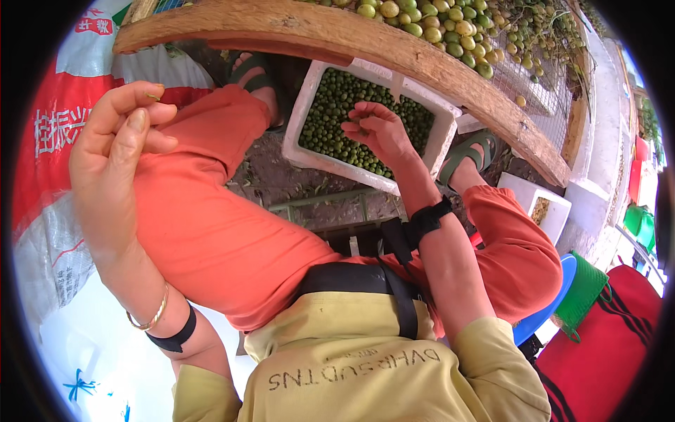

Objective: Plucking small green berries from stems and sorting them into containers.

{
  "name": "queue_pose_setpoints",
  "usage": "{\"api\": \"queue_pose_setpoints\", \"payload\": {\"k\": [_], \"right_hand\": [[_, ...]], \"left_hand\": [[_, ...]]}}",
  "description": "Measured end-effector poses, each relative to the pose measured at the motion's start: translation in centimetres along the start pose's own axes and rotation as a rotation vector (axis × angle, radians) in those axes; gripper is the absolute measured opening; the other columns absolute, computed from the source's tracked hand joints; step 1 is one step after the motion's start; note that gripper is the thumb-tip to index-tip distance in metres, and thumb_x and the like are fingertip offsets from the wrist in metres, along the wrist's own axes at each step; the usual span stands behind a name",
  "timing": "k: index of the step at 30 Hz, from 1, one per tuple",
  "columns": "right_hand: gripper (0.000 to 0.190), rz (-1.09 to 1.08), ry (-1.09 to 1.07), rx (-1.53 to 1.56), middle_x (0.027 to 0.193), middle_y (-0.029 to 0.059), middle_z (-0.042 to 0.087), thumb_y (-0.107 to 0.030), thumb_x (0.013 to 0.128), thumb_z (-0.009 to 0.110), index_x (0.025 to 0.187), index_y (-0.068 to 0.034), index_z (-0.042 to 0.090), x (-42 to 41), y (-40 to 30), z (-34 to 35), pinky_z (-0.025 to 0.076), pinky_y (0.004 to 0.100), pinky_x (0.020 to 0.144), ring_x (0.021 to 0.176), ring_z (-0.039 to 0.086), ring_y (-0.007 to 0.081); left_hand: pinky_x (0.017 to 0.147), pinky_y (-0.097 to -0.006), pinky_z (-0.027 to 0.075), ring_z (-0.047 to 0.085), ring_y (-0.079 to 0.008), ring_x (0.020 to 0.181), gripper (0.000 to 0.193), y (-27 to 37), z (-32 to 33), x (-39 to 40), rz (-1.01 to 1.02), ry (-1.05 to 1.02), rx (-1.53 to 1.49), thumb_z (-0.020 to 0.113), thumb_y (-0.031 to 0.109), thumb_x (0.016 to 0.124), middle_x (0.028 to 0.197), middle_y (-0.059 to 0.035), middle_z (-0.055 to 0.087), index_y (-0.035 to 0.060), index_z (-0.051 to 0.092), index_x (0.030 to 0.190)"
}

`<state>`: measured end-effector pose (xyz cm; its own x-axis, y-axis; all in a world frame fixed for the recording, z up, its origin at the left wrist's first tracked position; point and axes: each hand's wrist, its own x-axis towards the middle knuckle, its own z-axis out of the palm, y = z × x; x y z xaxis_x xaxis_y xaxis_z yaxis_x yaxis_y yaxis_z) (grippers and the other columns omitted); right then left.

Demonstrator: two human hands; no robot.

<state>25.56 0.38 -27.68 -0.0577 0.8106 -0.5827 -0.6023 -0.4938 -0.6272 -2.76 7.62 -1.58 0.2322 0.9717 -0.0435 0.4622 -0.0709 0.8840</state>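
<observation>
My left hand (118, 129) is raised over the left side, above a red and white woven sack and my red trouser leg. Its fingers are half curled, and a tiny green stem piece (153, 97) shows at the index fingertip. Over a white foam box (295, 138) hangs my right hand (381, 129), fingers bent inward. Something small and dark may sit among those fingers, but it is too unclear to name. Small round green fruits (329, 113) fill much of the box, which stands on the ground between my sandaled feet.
A curved-looking wooden beam (337, 31) edges a wire mesh rack (559, 121) bearing larger green and yellowish fruits (453, 31). The woven sack (39, 174) stands left. At right are a smaller foam box (559, 211), a green woven basket (582, 290) and a red cloth (606, 337).
</observation>
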Motion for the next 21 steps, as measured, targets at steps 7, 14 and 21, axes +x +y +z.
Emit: {"api": "queue_pose_setpoints", "payload": {"k": [7,14,21], "right_hand": [[0.020,-0.250,0.206,-0.592,0.077,0.0082,0.063,-0.008,0.076,0.055,0.093,-0.002,0.064,2.1,1.3,0.3,0.047,0.0287,0.067,0.073,0.061,0.0171],[0.024,-0.381,0.183,-1.617,0.071,0.0114,0.063,-0.022,0.074,0.066,0.089,-0.004,0.065,5.1,1.7,1.8,0.047,0.0344,0.059,0.065,0.061,0.0254],[0.019,-0.280,0.126,-1.171,0.073,0.0122,0.064,-0.023,0.073,0.062,0.083,-0.008,0.067,3.5,-0.2,0.1,0.048,0.0339,0.063,0.069,0.062,0.0254]], "left_hand": [[0.067,-0.0208,0.048,0.058,-0.0080,0.079,0.019,0.3,0.6,-0.1,0.042,-0.069,-0.020,0.048,0.007,0.090,0.092,-0.0066,0.061,-0.0012,0.057,0.105],[0.067,-0.0215,0.050,0.058,-0.0102,0.086,0.019,0.9,1.2,0.3,-0.008,-0.068,-0.012,0.048,0.004,0.090,0.098,-0.0073,0.059,-0.0022,0.056,0.106],[0.067,-0.0217,0.050,0.057,-0.0107,0.087,0.020,1.3,1.0,0.2,0.000,-0.103,0.029,0.049,0.004,0.087,0.100,-0.0082,0.058,-0.0030,0.056,0.105]]}}
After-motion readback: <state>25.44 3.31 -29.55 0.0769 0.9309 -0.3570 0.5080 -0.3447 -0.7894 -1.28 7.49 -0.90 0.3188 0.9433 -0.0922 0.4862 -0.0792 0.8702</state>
